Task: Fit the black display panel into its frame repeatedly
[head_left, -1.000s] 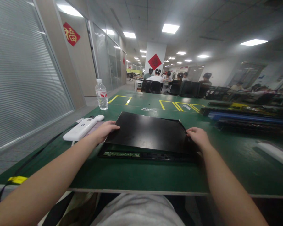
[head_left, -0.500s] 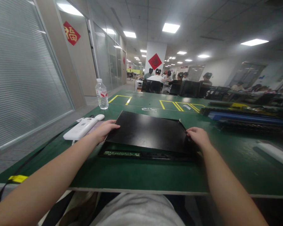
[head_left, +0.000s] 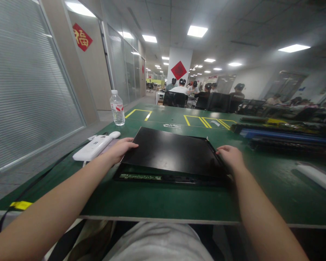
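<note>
Holding the black panel (head_left: 171,150) by its left edge with the left hand (head_left: 122,149); at the frame (head_left: 190,180)'s right rim with the right hand (head_left: 232,157), grip unclear. Apparently partway: askew over the frame on the bench (head_left: 163,203), not flush, leaving the circuit strip (head_left: 139,177) uncovered.

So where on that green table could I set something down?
The green table is bare between the black rectangular frame and the table's near edge, and between the right hand and the long white object. It is crowded left, around the white plastic device, and at far right, where blue and black strips lie.
</note>
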The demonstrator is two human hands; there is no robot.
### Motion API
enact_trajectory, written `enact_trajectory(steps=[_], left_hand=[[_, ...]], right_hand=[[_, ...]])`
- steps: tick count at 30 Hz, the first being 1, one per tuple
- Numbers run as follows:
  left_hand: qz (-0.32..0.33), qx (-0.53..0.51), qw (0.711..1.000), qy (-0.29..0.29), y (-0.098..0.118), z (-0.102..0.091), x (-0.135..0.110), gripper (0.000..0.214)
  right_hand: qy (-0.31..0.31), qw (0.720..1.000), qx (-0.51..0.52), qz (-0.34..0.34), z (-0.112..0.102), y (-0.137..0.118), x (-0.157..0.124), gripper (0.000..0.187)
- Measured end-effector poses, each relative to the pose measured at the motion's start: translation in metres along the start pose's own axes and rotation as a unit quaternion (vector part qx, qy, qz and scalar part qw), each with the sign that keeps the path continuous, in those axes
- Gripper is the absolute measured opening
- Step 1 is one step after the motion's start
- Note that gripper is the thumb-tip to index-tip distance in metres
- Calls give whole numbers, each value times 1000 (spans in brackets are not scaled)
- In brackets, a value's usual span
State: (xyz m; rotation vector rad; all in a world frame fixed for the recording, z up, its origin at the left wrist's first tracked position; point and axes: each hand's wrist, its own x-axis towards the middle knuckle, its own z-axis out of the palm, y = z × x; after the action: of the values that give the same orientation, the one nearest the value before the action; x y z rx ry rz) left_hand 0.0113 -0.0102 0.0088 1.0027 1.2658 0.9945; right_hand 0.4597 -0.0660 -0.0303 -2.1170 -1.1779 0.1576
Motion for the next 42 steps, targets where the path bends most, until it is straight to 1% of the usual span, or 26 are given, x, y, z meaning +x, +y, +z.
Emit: enact_trajectory(steps=[5, 10, 16, 19, 23, 26, 30, 34, 37, 42], left_hand=[[0, 4, 1000, 9, 0, -1, 0, 37], [-7, 1, 1000, 17, 0, 0, -1, 37], [-9, -5, 1000, 5, 0, 0, -2, 42], [-1, 12, 1000, 14, 0, 1, -2, 46], [5, 44, 999, 18, -2, 1, -1, 43], [12, 53, 998, 18, -3, 1, 0, 41], [12, 55, 998, 18, -4, 1, 2, 45], [14, 63, 998, 19, -5, -1, 4, 45], [22, 66, 997, 17, -6, -3, 6, 52], [33, 76, 997, 9, -8, -6, 7, 55]], right_hand=[[-59, 997, -22, 33, 6, 10, 8, 27], [-99, 994, -33, 35, 9, 11, 9, 27], [-106, 993, -44, 22, 11, 14, 11, 26], [-110, 993, -45, 22, 13, 16, 11, 28], [-115, 992, -47, 26, 15, 17, 12, 34], [-127, 990, -51, 28, 16, 17, 13, 39], [-129, 990, -54, 24, 16, 17, 13, 41], [-129, 990, -39, 36, 15, 16, 12, 44], [-129, 990, -25, 54, 15, 15, 10, 47], [-126, 990, 0, 65, 13, 11, 7, 47]])
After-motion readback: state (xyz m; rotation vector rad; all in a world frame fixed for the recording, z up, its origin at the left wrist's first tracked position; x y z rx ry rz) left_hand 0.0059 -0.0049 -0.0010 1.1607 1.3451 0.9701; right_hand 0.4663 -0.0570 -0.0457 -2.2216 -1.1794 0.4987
